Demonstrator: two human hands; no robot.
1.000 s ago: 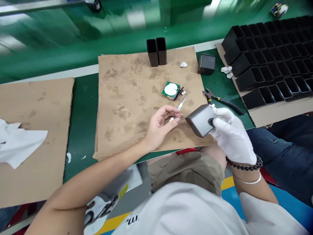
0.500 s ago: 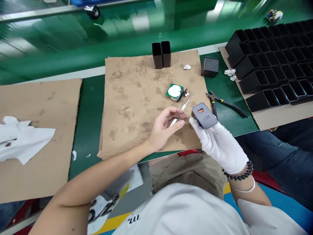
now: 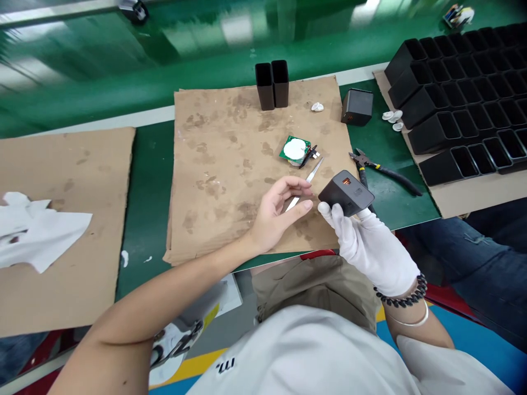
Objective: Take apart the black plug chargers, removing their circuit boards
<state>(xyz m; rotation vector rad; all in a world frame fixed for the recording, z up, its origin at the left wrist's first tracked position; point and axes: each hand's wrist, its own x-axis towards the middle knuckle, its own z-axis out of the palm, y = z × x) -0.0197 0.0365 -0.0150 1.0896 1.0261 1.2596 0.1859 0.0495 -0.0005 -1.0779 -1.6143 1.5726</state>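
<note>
My right hand [image 3: 370,247], in a white glove, grips a black charger [image 3: 352,192] from below. An orange-lined port shows on its tilted upper face. My bare left hand [image 3: 280,211] hovers just left of the charger, thumb and fingers apart, with nothing in its grasp. Beneath its fingers, metal tweezers [image 3: 315,169] lie slanted on the cardboard sheet [image 3: 218,219], partly hidden by the hand. Beyond them rests a green circuit board [image 3: 295,149] with a round white patch and a dark plug-like piece at its side.
Two empty black cases [image 3: 272,85] stand at the cardboard's back edge. Another black charger [image 3: 357,107] and black-handled cutting pliers [image 3: 385,171] lie to the right. Rows of black cases [image 3: 465,104] fill the far right. A white cloth [image 3: 45,230] lies on the left cardboard. Someone's jeans [image 3: 465,258] show at right.
My right hand has turned the charger, so more of its long side shows and its port face tilts rightward. My left hand has hardly moved. The view has shifted slightly.
</note>
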